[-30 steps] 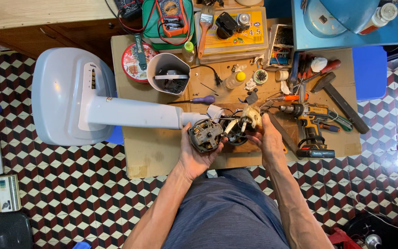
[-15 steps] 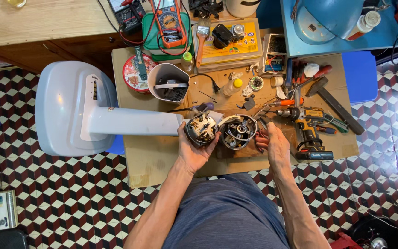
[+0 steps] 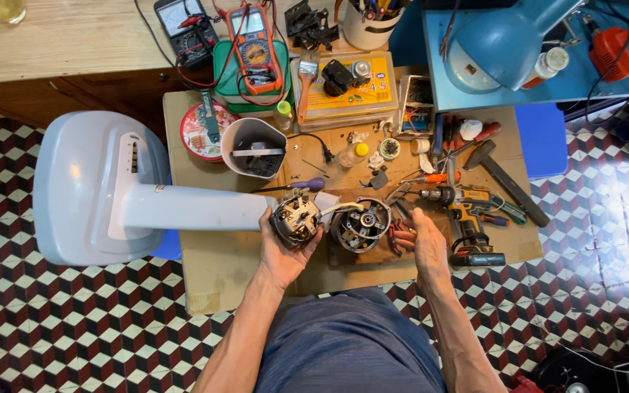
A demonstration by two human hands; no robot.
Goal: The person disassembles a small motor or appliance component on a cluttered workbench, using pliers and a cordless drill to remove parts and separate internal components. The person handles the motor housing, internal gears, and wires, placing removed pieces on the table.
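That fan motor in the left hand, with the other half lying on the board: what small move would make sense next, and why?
Probably closing the right hand on the red-handled pliers under its fingertips. The left hand grips the motor part at the end of the fan's pale neck, while the round winding half lies apart on the board, joined by a white wire. A tool seems needed there.

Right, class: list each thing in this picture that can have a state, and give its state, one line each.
left hand: gripping the motor part
motor part: held, housing off, wired to the motor shell
motor shell: open, lying on the board
right hand: empty, flat on the bench
cordless drill: lying on its side
fan stand: laid flat
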